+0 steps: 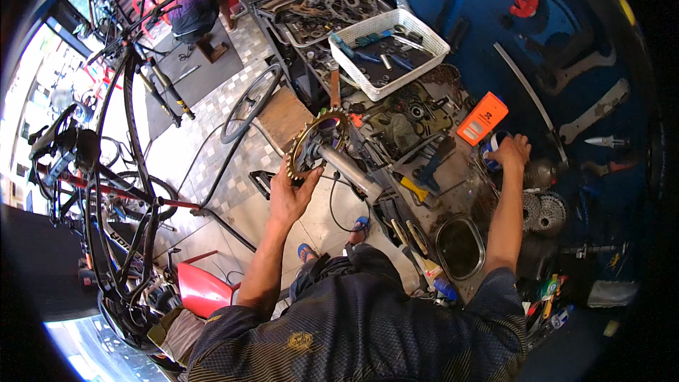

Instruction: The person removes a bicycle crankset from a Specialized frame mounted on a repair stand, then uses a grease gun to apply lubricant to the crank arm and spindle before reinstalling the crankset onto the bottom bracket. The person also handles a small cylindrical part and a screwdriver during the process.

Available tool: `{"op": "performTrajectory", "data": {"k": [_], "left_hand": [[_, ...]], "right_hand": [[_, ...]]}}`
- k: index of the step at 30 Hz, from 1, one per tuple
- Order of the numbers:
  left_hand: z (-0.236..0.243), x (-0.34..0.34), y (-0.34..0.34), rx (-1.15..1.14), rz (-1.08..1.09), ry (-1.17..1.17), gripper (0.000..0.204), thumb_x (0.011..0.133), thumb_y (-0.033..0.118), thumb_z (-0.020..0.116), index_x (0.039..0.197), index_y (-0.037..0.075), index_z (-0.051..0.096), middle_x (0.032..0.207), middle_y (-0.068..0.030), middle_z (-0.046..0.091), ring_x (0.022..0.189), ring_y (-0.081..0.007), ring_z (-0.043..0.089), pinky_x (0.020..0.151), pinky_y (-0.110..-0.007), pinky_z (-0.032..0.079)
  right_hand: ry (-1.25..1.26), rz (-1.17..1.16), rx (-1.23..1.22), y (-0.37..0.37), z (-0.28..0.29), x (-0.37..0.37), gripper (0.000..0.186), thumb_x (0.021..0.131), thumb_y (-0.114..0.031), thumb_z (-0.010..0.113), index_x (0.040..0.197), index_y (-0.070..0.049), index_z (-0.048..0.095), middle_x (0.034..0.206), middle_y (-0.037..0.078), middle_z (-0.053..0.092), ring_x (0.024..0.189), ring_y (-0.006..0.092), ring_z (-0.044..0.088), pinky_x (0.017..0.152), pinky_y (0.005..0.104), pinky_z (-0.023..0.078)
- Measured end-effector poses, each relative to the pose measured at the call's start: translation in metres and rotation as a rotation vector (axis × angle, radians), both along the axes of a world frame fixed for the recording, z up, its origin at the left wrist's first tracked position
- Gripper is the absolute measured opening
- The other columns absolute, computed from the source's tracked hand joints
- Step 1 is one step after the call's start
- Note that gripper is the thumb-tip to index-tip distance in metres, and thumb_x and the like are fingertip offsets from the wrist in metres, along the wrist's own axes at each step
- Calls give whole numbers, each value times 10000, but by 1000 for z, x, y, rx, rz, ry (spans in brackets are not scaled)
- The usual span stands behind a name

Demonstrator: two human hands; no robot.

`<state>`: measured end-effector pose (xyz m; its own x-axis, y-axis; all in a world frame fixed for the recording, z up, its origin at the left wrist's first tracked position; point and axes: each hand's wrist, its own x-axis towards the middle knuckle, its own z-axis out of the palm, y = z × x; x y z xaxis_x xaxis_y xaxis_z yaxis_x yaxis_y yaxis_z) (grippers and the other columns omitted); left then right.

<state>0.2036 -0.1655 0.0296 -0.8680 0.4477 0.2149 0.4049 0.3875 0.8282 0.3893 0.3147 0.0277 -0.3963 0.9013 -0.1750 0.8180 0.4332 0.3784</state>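
My left hand is closed on the edge of a bicycle crankset, with its toothed gold chainring tilted up. A silver arm of the crankset points toward the workbench, its far end near the bench edge. Over at the right, my right hand has its fingers wrapped round a small blue and white tub on the bench. What the tub contains is hidden. Just beyond it lies an orange box.
A white plastic basket of tools sits on the cluttered bench. Nearer me is a metal tray with dark liquid. Sprocket cassettes stand by the blue tool wall. At left, a bicycle frame hangs; another person crouches far off.
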Motion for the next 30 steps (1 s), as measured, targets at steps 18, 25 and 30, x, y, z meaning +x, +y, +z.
{"op": "performTrajectory", "data": {"k": [18, 25, 30], "left_hand": [[38, -17, -162, -86, 47, 153, 508, 890, 220, 805, 1295, 13, 581, 835, -163, 740, 702, -286, 741, 628, -368, 555], [41, -9, -238, -52, 106, 161, 540, 876, 200, 806, 1325, 18, 568, 927, -175, 756, 789, -292, 766, 672, -362, 582], [45, 4, -272, -118, 81, 116, 548, 873, 192, 806, 1332, 15, 566, 920, -166, 756, 804, -287, 767, 684, -363, 584]], "right_hand": [[813, 1726, -458, -369, 140, -115, 529, 851, -81, 614, 1331, -299, 660, 882, 53, 488, 844, 266, 509, 753, 390, 435], [725, 1766, -659, -415, 164, -89, 524, 771, -33, 695, 1227, -289, 730, 895, 43, 507, 864, 255, 520, 758, 373, 455], [825, 1775, -683, -456, 152, -113, 704, 715, 21, 697, 1333, -318, 680, 919, 65, 496, 859, 270, 520, 760, 373, 457]]}}
